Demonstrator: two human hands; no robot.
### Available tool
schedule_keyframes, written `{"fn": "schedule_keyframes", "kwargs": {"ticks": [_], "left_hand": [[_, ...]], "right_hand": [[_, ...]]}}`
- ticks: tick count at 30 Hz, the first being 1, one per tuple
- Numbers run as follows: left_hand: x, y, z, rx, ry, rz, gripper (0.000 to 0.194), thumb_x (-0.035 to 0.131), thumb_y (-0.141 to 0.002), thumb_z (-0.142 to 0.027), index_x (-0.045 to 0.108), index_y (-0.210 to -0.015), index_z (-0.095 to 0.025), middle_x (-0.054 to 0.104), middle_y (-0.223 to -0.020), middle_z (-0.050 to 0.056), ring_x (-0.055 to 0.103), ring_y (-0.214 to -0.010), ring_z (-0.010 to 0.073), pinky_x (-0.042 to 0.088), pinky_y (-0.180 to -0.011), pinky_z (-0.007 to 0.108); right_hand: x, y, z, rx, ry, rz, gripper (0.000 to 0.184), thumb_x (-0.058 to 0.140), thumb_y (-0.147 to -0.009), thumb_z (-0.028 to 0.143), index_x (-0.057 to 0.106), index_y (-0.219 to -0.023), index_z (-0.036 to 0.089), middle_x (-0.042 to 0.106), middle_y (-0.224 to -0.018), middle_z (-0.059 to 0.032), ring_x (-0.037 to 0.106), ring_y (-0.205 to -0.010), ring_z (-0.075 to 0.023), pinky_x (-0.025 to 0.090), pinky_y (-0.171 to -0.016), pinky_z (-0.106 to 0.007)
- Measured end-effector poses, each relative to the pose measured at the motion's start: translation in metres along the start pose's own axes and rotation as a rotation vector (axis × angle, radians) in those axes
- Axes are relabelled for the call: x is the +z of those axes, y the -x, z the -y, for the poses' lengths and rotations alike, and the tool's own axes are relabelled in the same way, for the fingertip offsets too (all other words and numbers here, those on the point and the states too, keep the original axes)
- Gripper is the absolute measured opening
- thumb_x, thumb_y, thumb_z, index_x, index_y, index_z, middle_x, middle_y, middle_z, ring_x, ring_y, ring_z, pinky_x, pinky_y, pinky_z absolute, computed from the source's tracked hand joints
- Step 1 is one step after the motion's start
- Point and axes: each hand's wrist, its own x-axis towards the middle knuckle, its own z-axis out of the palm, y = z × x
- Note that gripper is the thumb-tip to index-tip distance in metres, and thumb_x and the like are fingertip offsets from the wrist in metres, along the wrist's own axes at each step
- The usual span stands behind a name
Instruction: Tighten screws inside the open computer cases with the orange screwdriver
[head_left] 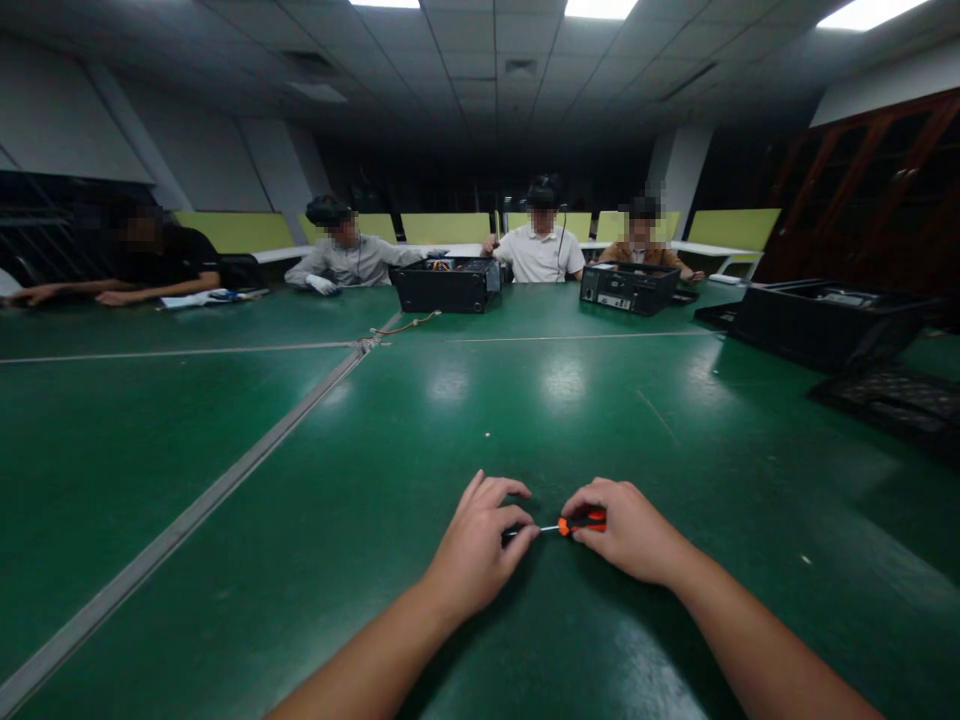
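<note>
A screwdriver with an orange and black handle lies level between my two hands, low over the green table. My right hand is closed on the handle, its fingertips around the orange and black grip. With thumb and index finger, my left hand pinches the thin metal shaft; its other fingers stick out loosely. Part of the shaft shows between the hands. The tip end is mostly hidden by the left fingers.
The green table has a grey seam strip on the left. Black computer cases stand at the far side, and a larger black case at right beside a dark panel. Several people sit opposite. A cable lies near the seam.
</note>
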Motion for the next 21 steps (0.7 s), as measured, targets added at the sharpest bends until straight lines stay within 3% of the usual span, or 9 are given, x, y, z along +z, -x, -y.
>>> {"fn": "schedule_keyframes", "kwargs": {"ticks": [10,14,18,21], "left_hand": [[0.002,0.000,0.007,-0.029,-0.014,0.056,0.010,0.065,-0.084,-0.023,0.074,-0.084,-0.028,0.064,-0.115,0.002,0.057,-0.111,0.0218,0.022,-0.115,0.060],[0.003,0.001,0.006,-0.023,-0.009,0.049,0.010,0.065,-0.085,-0.024,0.074,-0.085,-0.028,0.064,-0.114,0.001,0.058,-0.111,0.0218,0.020,-0.116,0.060],[-0.003,-0.001,0.007,-0.047,0.038,0.010,0.020,0.053,-0.094,-0.033,0.072,-0.092,-0.026,0.065,-0.114,0.002,0.059,-0.111,0.0208,0.024,-0.115,0.057],[-0.012,-0.004,0.015,-0.095,0.102,-0.071,0.030,0.041,-0.099,-0.035,0.066,-0.110,-0.024,0.066,-0.118,0.005,0.058,-0.115,0.0204,0.032,-0.113,0.051]], "right_hand": [[-0.001,0.002,0.006,-0.040,-0.036,-0.033,0.023,0.069,-0.073,0.009,0.073,-0.090,0.024,0.071,-0.088,-0.0007,0.063,-0.084,-0.0181,0.046,-0.079,-0.030],[-0.001,0.002,0.002,-0.045,-0.011,0.032,0.021,0.067,-0.078,0.012,0.072,-0.096,0.023,0.071,-0.094,-0.0016,0.064,-0.089,-0.0196,0.046,-0.084,-0.031],[-0.008,0.006,0.011,-0.068,0.031,0.106,0.025,0.053,-0.090,0.018,0.068,-0.109,0.023,0.067,-0.101,-0.0054,0.061,-0.095,-0.0205,0.045,-0.087,-0.031],[-0.022,0.029,0.032,-0.001,-0.038,0.070,0.029,0.043,-0.097,0.029,0.063,-0.118,0.025,0.063,-0.104,-0.0069,0.059,-0.097,-0.0210,0.044,-0.088,-0.030]]}}
